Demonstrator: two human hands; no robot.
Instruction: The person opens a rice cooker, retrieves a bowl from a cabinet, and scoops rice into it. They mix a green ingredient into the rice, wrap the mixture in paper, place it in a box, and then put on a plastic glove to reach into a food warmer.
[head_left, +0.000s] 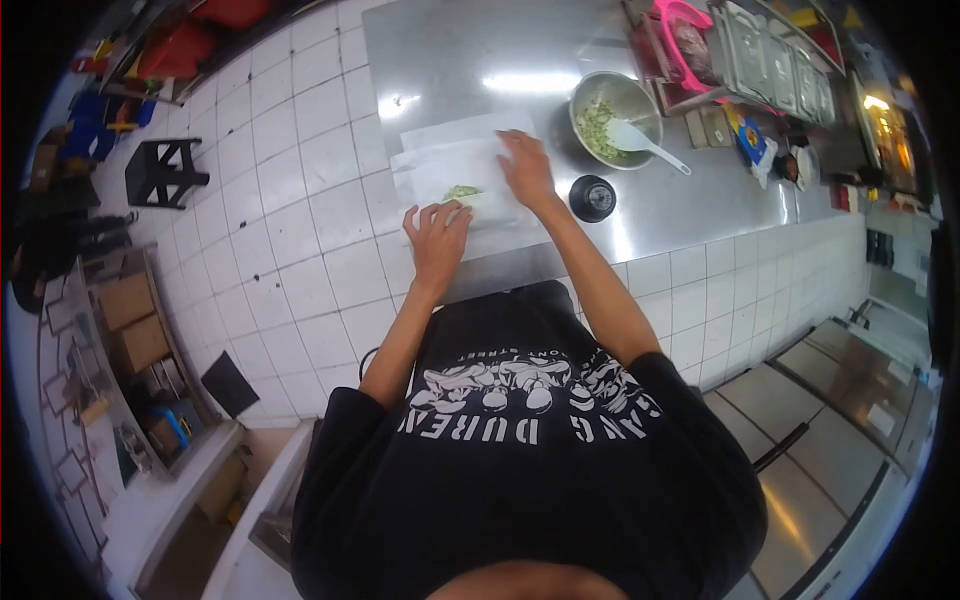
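Thin white wrapper sheets [430, 172] lie overlapping on the steel table, with a small heap of chopped green filling [461, 192] on the top one. My left hand [437, 240] is at the near side of the sheet, fingers bent and apart, their tips touching it just below the filling. Across the right edge of the sheets rests my right hand [526, 172], fingers spread, holding nothing. Right of that hand stands a steel mixing bowl [652, 100] of the same green filling, a white spatula [630, 137] leaning in it. A small round black container [592, 198] sits below the bowl.
The steel table [450, 60] ends just in front of my body. At its back right are a rack with lidded metal trays [760, 60], a pink basket [680, 40] and a blue packet [750, 142]. A black stool [165, 172] stands on the tiled floor to the left.
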